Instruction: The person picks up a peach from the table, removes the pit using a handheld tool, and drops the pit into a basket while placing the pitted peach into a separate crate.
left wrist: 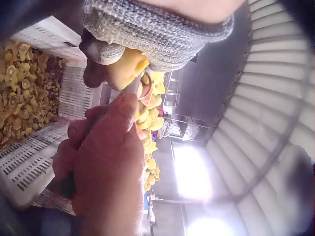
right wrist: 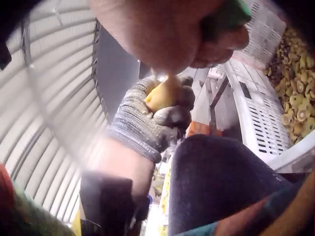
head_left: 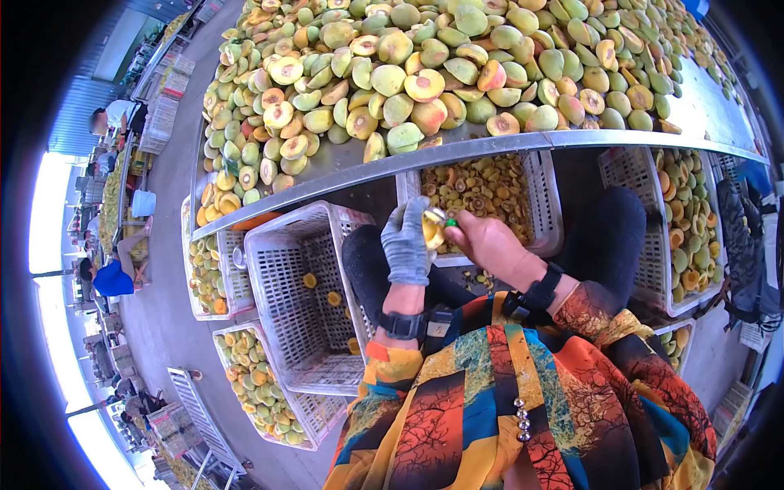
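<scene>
My left hand (head_left: 406,245), in a grey knit glove with dark fingertips, grips a yellow-fleshed peach half (head_left: 433,230). The peach half (right wrist: 162,94) sits between thumb and curled fingers in the right wrist view. Close beside it, my bare right hand (head_left: 495,247) holds a small green-handled tool (head_left: 451,222), its metal end at the fruit. The green handle (right wrist: 227,19) shows inside the right fist in the right wrist view. Both hands are over my lap, near a crate (head_left: 545,192) of peach scraps and pits under the table edge.
A metal table (head_left: 482,147) heaped with halved peaches (head_left: 392,82) stands ahead. At the left is a white crate (head_left: 286,237) with a few peach pieces, beside fuller crates (head_left: 257,384). Another filled crate (head_left: 686,229) stands right. Other people (head_left: 118,114) work far left.
</scene>
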`<state>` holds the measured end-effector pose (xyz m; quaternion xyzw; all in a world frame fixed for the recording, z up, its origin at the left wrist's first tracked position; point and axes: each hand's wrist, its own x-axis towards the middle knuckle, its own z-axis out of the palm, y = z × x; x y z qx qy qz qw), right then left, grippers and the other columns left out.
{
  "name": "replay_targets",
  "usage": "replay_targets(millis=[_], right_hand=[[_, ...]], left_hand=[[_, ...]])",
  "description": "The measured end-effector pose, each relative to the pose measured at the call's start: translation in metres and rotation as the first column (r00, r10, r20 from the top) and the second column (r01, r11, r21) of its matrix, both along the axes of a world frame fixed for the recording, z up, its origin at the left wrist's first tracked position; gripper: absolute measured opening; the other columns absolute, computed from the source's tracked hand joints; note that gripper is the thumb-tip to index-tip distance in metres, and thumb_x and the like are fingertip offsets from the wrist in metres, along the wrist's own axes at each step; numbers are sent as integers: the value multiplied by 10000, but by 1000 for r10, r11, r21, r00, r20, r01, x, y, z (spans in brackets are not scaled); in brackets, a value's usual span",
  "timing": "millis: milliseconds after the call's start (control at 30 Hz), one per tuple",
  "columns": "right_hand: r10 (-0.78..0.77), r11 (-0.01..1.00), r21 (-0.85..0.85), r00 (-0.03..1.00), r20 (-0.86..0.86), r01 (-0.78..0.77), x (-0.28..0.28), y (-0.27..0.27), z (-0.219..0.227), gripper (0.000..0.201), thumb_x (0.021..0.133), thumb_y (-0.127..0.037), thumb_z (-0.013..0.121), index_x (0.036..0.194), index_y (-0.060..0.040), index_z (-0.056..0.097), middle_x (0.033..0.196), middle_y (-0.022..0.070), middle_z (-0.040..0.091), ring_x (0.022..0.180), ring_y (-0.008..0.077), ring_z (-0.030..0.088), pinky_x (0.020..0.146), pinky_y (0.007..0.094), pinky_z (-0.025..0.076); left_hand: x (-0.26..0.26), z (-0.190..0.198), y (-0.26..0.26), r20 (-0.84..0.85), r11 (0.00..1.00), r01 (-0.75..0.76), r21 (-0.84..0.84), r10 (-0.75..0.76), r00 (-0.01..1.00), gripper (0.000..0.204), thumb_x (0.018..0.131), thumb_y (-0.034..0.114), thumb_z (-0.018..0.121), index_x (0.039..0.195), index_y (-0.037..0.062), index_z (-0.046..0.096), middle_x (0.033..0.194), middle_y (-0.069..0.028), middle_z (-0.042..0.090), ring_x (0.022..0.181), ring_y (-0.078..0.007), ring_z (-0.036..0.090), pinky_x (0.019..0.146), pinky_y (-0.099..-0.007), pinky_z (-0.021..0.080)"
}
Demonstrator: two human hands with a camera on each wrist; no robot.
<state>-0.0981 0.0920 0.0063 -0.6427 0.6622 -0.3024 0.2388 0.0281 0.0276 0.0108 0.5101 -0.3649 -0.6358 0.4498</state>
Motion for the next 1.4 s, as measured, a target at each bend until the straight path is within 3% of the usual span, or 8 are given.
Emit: replay_targets(millis=[100, 167, 300, 633, 867, 1233, 1300, 1400], right_hand=[[-275, 937, 176, 948, -162, 302, -32, -7, -30, 305, 878, -294, 453, 796, -1, 462, 575, 213, 547, 557, 395, 551, 509, 478, 449], [-311, 936, 102, 928, -206, 336, -58, -4, -32, 293, 869, -287, 475, 804, -3, 456, 557, 208, 541, 550, 397, 550, 497, 481, 445], [-306, 946, 107, 952, -9, 305, -59, -7, -27, 310, 821, -294, 545, 825, -7, 426, 625, 245, 548, 634, 419, 551, 568, 479, 441], [-208, 977, 75, 962, 176, 198, -44, 3, 10, 282, 765, -204, 618, 814, -11, 417, 660, 232, 543, 681, 422, 542, 571, 449, 424], [-245, 969, 30, 945, 218, 245, -53, 4, 9, 260, 790, -202, 604, 855, -9, 443, 619, 166, 528, 539, 316, 536, 499, 369, 427], [-205, 972, 235, 399, 894, -26, -10, -16, 36, 396, 829, -251, 599, 1110, -45, 409, 729, 11, 488, 469, 67, 442, 397, 185, 370], [-221, 969, 244, 306, 926, -38, -10, -11, 40, 301, 814, -250, 619, 953, -44, 449, 647, -17, 498, 410, 48, 421, 361, 189, 334], [-183, 972, 225, 390, 903, -63, -5, -7, 45, 261, 840, -241, 575, 932, -37, 441, 625, -8, 490, 388, 50, 409, 352, 195, 334]], left_hand=[[69, 12, 2, 761, 505, 577, -642, 328, 560, 494, 536, 50, 729, 1005, 101, 582, 875, -75, 614, 793, -235, 593, 698, -337, 489], [146, -4, -6, 554, 926, 205, -317, 6, 832, 298, 698, 218, 676, 962, 88, 626, 888, -109, 621, 751, -214, 598, 691, -324, 474], [198, 33, -29, 984, 928, 345, -140, 171, -60, 457, 774, 436, 577, 1066, 85, 593, 983, -189, 604, 929, -312, 574, 802, -381, 444], [0, 43, -172, 958, 662, 694, 285, -168, -233, 635, 760, 526, 526, 1203, 73, 485, 1162, -198, 515, 1069, -314, 503, 900, -370, 393], [44, 20, -160, 809, 741, 603, -295, -143, 571, 394, 693, 161, 689, 1065, 67, 600, 1040, -153, 581, 899, -228, 592, 830, -304, 452], [-2, 39, -3, 634, 486, 600, -636, -114, 765, 703, 662, 38, 635, 1295, 65, 331, 1177, -184, 445, 1023, -318, 501, 874, -362, 425], [-7, 40, 12, -379, 902, 285, -326, -400, 834, 678, 689, 138, 665, 1281, 54, 346, 1163, -139, 476, 1018, -252, 512, 873, -342, 428], [-15, 18, 13, -569, 968, 250, -14, -213, 794, 594, 803, 481, 505, 1197, 42, 435, 1058, -114, 544, 946, -224, 541, 842, -332, 440]])
